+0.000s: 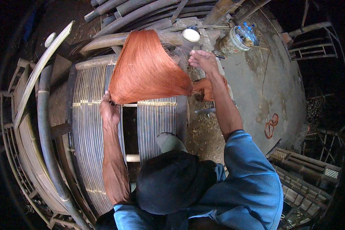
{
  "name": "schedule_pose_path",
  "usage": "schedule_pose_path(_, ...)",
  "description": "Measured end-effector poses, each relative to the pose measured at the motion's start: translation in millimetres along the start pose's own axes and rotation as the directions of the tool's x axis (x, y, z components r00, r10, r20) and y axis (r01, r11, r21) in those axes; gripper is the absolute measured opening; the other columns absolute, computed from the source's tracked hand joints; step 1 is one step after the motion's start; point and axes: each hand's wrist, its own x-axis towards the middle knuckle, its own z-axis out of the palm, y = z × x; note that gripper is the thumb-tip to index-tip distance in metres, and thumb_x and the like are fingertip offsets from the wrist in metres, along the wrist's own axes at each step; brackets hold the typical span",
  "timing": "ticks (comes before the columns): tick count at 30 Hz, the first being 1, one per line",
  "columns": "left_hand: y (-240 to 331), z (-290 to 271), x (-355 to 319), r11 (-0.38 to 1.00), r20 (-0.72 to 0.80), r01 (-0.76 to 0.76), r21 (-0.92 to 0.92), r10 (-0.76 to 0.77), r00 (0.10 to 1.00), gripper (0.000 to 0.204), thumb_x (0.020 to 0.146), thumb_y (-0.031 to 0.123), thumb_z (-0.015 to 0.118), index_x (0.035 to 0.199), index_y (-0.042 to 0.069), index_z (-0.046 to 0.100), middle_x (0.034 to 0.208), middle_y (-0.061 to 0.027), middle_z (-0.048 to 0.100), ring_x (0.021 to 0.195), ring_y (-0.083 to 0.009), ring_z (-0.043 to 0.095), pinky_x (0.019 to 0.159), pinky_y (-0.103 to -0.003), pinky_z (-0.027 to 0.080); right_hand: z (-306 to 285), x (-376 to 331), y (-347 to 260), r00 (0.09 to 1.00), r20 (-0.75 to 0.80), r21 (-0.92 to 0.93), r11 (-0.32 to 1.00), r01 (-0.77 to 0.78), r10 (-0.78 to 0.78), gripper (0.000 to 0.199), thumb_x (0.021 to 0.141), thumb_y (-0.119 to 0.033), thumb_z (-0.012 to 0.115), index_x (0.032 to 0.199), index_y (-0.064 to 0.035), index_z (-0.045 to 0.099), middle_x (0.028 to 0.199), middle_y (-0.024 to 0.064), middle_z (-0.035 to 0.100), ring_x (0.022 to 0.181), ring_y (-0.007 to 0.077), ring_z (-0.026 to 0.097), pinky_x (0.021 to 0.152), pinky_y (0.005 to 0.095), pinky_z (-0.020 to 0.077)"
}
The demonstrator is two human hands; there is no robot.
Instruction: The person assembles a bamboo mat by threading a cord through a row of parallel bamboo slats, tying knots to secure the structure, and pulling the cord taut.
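A wide fan of fine orange-brown fibres (145, 73) spreads over a bamboo pole, its lower edge curving above a slatted bamboo bench. My left hand (109, 110) grips the fan's lower left corner, thumb on top. Out to the right, my right hand (204, 62) is raised with fingers pinched together. Thin loose strands run from near those fingers toward the fan; the pinch itself is too small to see clearly. A second bundle of orange fibres (207, 89) lies under my right forearm. Beside my right hand is a dark-handled tool (220, 56), mostly hidden.
The slatted bench (88, 142) has a dark gap in its middle. A container with a pale round top (191, 35) stands beyond the fan. At the far right is a bucket of plastic bottles (235, 41). An orange coil (271, 125) lies on the concrete floor (253, 92).
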Motion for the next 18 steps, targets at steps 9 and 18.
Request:
schedule_pose_path(9, 5.5, 5.9, -7.6, 0.994, -0.060, -0.025, 0.102, 0.031, 0.998, 0.036, 0.104, 0.033, 0.051, 0.128, 0.007, 0.058, 0.106, -0.0037, 0.063, 0.095, -0.0195, 0.057, 0.094, -0.037, 0.043, -28.6, -15.7, -37.6, 0.997, -0.078, -0.061, 0.998, -0.019, 0.015, 0.031, 0.097, -0.033, 0.068, 0.099, -0.0030, 0.074, 0.069, -0.0055, 0.049, 0.057, 0.0054, 0.045, 0.054, 0.0190, 0.0437)
schedule_pose_path(18, 39.8, 144.5, -92.1, 0.692, 0.456, -0.463, 0.554, 0.213, 0.864, 0.049, 0.094, 0.025, 0.070, 0.132, -0.003, 0.057, 0.117, -0.0110, 0.065, 0.107, -0.0180, 0.059, 0.096, -0.033, 0.047, 76.9, -63.3, -142.1, 0.756, 0.637, 0.282, 0.959, -0.044, -0.153, 0.019, 0.105, -0.018, 0.052, 0.109, -0.0012, 0.060, 0.069, -0.0063, 0.036, 0.057, 0.0053, 0.033, 0.051, 0.0234, 0.0303)
